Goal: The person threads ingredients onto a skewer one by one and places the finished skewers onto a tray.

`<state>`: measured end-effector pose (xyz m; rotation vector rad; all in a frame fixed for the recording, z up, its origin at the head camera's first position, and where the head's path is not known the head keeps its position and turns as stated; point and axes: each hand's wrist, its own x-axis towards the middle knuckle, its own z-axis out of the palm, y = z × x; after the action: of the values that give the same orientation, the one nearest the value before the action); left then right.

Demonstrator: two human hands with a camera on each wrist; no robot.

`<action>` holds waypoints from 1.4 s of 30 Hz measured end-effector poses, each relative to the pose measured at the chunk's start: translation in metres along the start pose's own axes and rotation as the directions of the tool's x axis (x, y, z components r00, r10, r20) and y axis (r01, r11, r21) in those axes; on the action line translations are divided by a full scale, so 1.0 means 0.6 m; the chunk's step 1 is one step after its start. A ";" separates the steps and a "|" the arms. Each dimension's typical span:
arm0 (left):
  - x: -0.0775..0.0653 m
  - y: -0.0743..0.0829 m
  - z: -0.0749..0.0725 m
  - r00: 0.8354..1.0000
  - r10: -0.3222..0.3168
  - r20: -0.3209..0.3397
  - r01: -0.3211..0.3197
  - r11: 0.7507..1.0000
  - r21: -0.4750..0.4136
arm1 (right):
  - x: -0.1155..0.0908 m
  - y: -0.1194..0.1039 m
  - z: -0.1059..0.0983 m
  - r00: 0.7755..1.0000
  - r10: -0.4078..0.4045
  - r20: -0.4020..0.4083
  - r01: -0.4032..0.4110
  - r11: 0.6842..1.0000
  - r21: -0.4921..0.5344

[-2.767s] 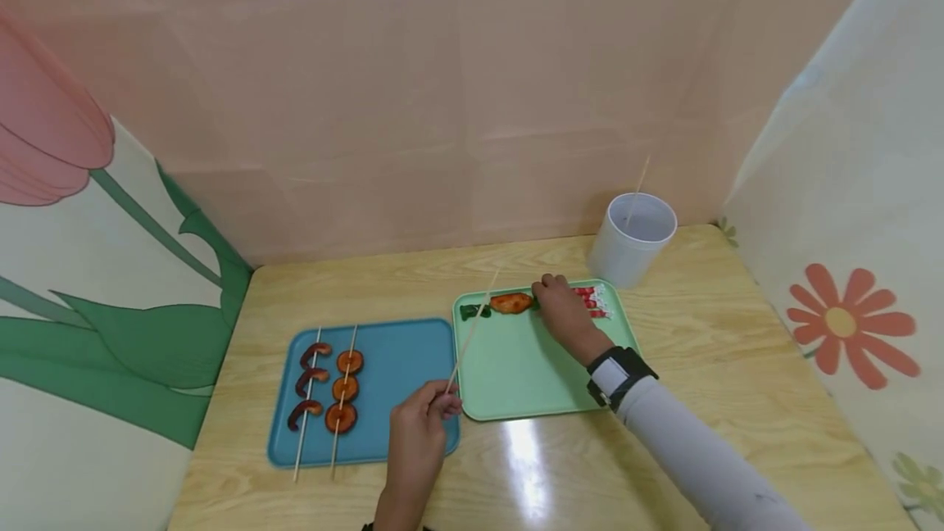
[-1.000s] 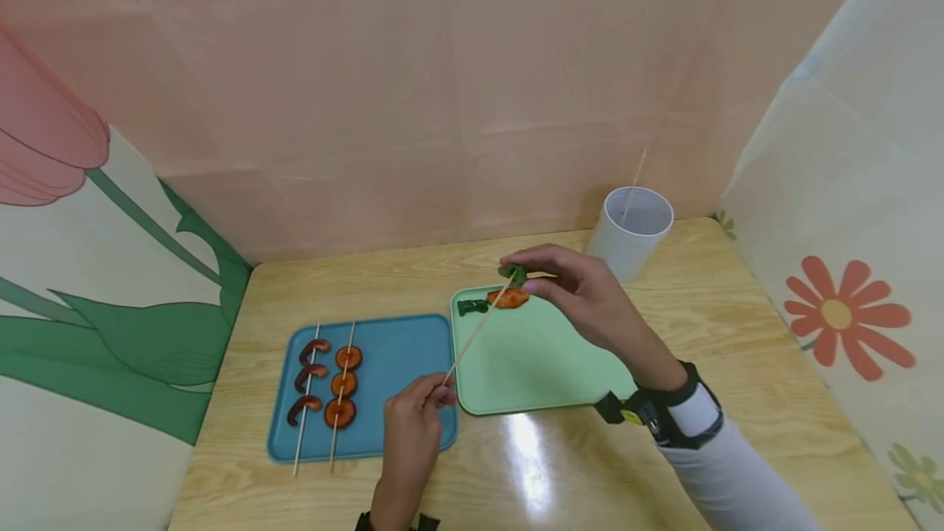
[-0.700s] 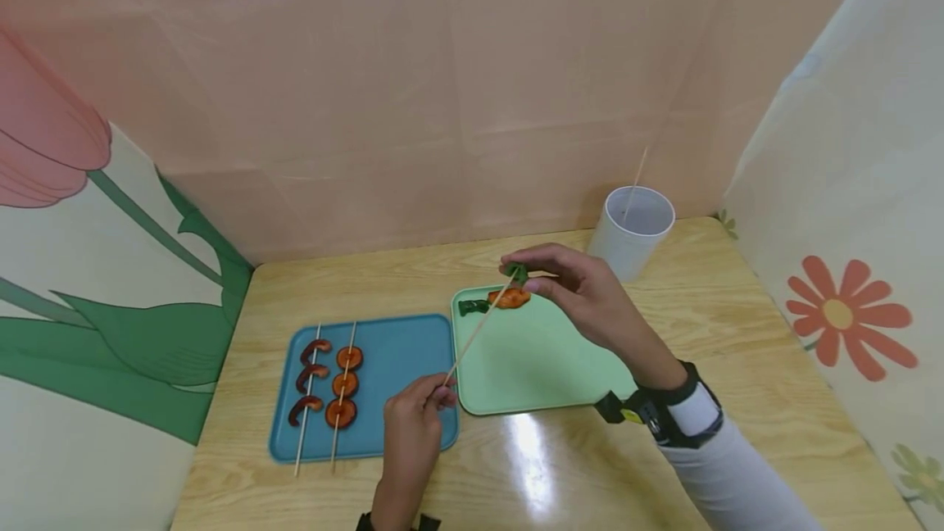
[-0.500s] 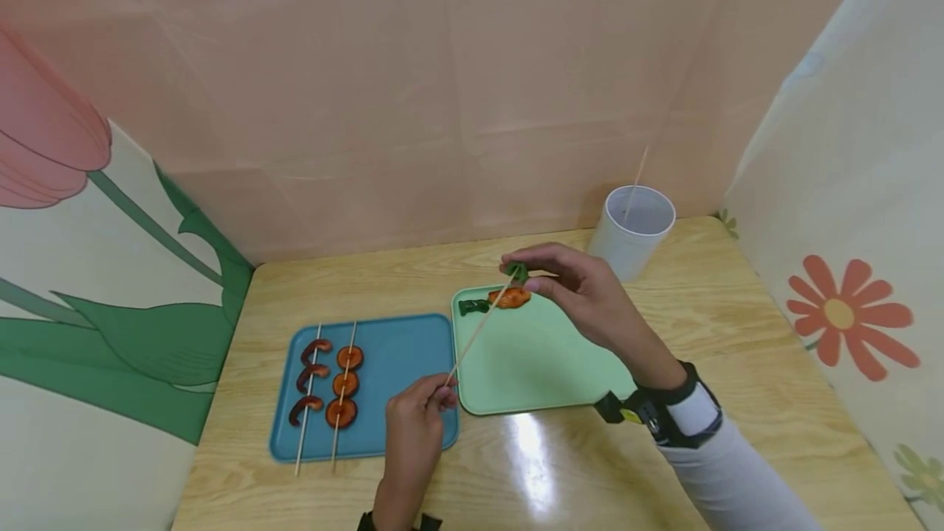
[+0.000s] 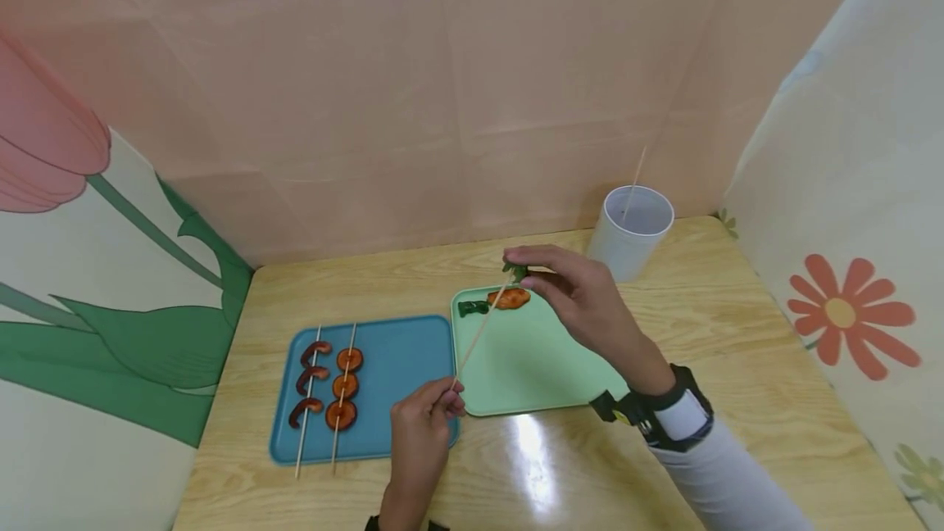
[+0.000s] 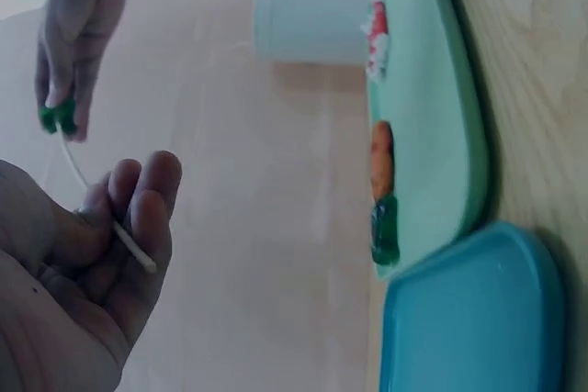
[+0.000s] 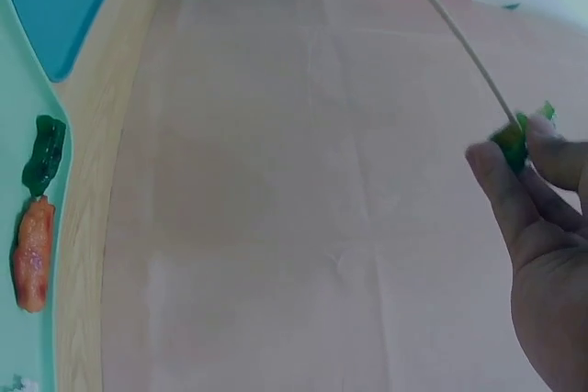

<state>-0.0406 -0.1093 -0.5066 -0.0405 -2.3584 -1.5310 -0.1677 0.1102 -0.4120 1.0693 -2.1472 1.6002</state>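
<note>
My left hand (image 5: 420, 433) pinches the lower part of a thin wooden skewer (image 5: 479, 338), which slants up to the right. At its upper tip, my right hand (image 5: 590, 306) holds a green pepper piece (image 5: 516, 270) between thumb and fingers. In the right wrist view the skewer's end meets this pepper piece (image 7: 511, 142); how deep it goes in is hidden. Below lies a light green tray (image 5: 531, 375), bearing another dark green piece (image 5: 473, 308) and an orange-brown piece like a chicken wing (image 5: 509, 299). Red-and-white pieces (image 6: 378, 36) on that tray show in the left wrist view.
To the left, a blue tray (image 5: 406, 351) carries two loaded skewers, one with curved reddish-brown pieces (image 5: 313, 373), one with round brown slices (image 5: 345, 386). A white cup (image 5: 628, 240) with a skewer in it stands behind the green tray, at the back right.
The right hand has picked the green pepper piece off the green tray and raised it to the skewer's tip. Over the last half second both hands have shifted only slightly.
</note>
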 end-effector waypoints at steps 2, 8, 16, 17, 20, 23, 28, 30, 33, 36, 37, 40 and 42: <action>0.002 0.001 0.002 1.000 -0.006 0.000 0.006 1.000 -0.017 | -0.003 0.000 0.007 1.000 -0.027 -0.006 0.026 0.999 -0.027; 0.004 0.005 0.005 1.000 -0.026 0.003 0.026 0.998 -0.059 | -0.010 -0.003 0.032 0.991 -0.118 -0.057 0.112 0.988 -0.108; 0.009 0.014 0.001 0.994 -0.110 0.008 0.110 0.989 -0.095 | -0.028 0.000 0.072 0.983 -0.181 -0.002 0.175 0.954 -0.243; 0.014 0.017 0.000 0.995 -0.099 0.007 0.099 0.991 -0.089 | -0.036 0.001 0.084 0.982 -0.188 0.025 0.189 0.949 -0.251; 0.027 0.024 -0.002 0.999 -0.042 -0.020 0.041 0.997 -0.068 | -0.065 0.006 0.124 0.974 -0.204 0.094 0.221 0.944 -0.244; 0.034 0.022 -0.005 0.999 0.009 -0.050 -0.011 0.999 -0.037 | -0.091 0.008 0.156 0.974 -0.205 0.101 0.223 0.948 -0.227; 0.033 0.016 -0.008 0.998 0.028 -0.058 -0.028 1.000 -0.002 | -0.101 0.012 0.168 0.975 -0.197 0.105 0.216 0.953 -0.212; 0.033 0.016 -0.010 0.999 0.019 -0.047 -0.019 1.000 0.000 | -0.100 0.016 0.164 0.976 -0.187 0.111 0.206 0.959 -0.193; 0.031 0.015 -0.017 0.999 -0.019 -0.044 0.019 1.000 -0.004 | -0.095 0.027 0.156 0.992 -0.084 0.090 0.095 0.987 -0.131; 0.028 0.013 -0.025 0.997 -0.062 -0.053 0.061 0.998 -0.012 | -0.082 0.055 0.141 0.993 0.112 0.024 -0.104 0.971 -0.214; 0.028 0.012 -0.028 0.996 -0.072 -0.060 0.071 0.997 -0.011 | -0.077 0.072 0.137 0.984 0.179 0.010 -0.169 0.945 -0.279; 0.025 0.009 -0.033 0.994 -0.084 -0.075 0.084 0.996 0.002 | -0.060 0.129 0.126 0.942 0.336 0.026 -0.266 0.789 -0.554; 0.022 0.007 -0.034 0.993 -0.097 -0.068 0.097 0.995 0.009 | -0.056 0.172 0.122 0.912 0.402 0.078 -0.244 0.687 -0.684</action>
<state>-0.0469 -0.1281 -0.4915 0.1288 -2.3474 -1.5363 -0.1994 0.0698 -0.5327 0.6639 -2.8552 0.6697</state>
